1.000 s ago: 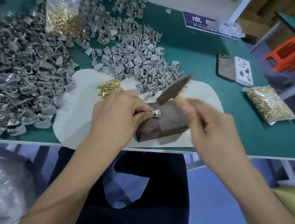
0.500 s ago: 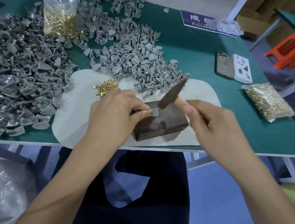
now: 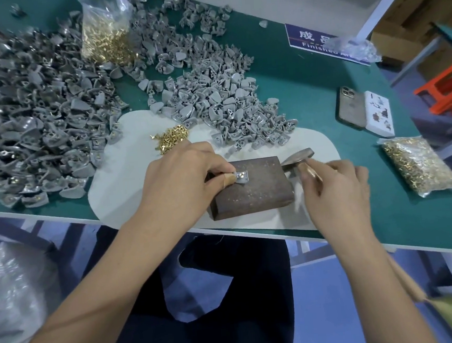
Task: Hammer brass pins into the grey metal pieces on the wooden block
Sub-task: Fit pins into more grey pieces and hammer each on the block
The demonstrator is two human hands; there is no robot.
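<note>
A small grey metal piece (image 3: 240,177) is pinched at the near-left part of the wooden block's (image 3: 250,187) top face, held between the taped thumb and the forefinger of the left hand (image 3: 178,182). A brass pin (image 3: 242,173) is seen seated in the piece, its head showing just past the pinching fingertips. Half a second ago the hammer head (image 3: 298,157) was down on the piece; a second ago it was raised over the block. Now it has been drawn aside and is held low off the block's far-right corner, well clear of the pinch, with its handle gripped in the curled fingers of the right hand (image 3: 337,187). From this it is judged that the pin has been struck home and that the piece is ready to be taken off and replaced.

Just beyond the left hand's knuckles a loose heap of brass pins (image 3: 172,137) lies on the white mat (image 3: 117,177). Farther out from the grip, piles of grey pieces (image 3: 224,98) are spread over the green table (image 3: 307,83). To the right of the hammer hand a bag of pins (image 3: 419,165) is lying.
</note>
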